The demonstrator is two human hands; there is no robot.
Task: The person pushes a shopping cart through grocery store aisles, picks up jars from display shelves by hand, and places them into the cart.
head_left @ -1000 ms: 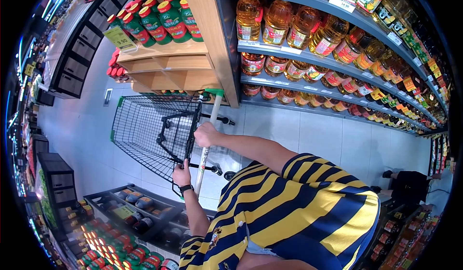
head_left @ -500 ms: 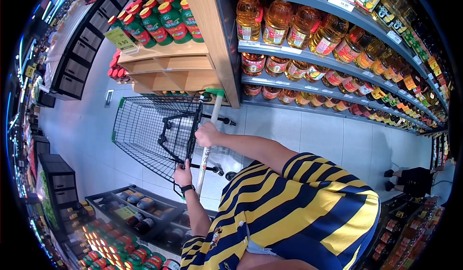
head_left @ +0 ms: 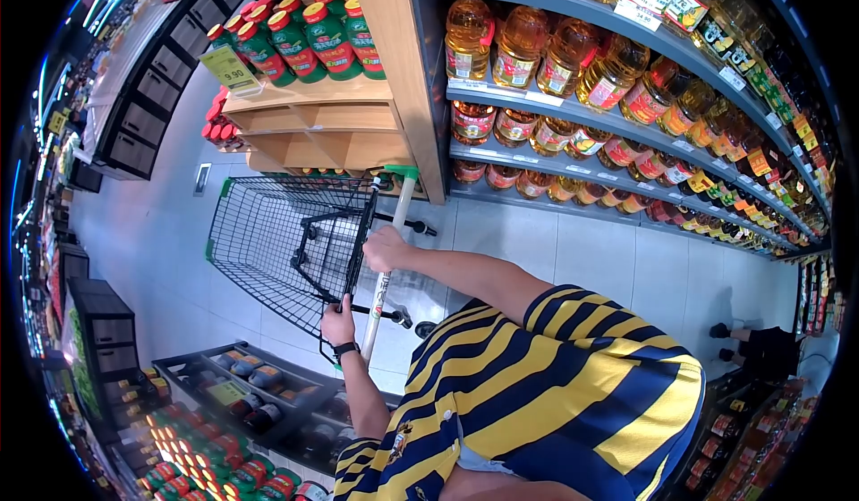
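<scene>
An empty black wire shopping cart (head_left: 268, 233) with green corners stands on the floor, left of my body. My right hand (head_left: 386, 249) is closed over its pale handle bar (head_left: 403, 204), about midway along. Nearer the lower end of the bar, my left hand (head_left: 338, 324) grips the black frame beside it, thumb extended along the frame. A dark band (head_left: 344, 349) circles my left wrist. Some fingers of both hands are hidden.
Green-labelled jars (head_left: 327, 40) stand on a wooden shelf unit (head_left: 313, 107). Oil bottles (head_left: 519, 45) fill the grey shelves at upper right. A low display case (head_left: 233, 367) lies below the cart. A person in dark clothes (head_left: 761, 353) is at far right.
The shelves at upper right have shifted slightly right and down in view. The person at far right has moved a little lower. My hands keep their hold on the cart.
</scene>
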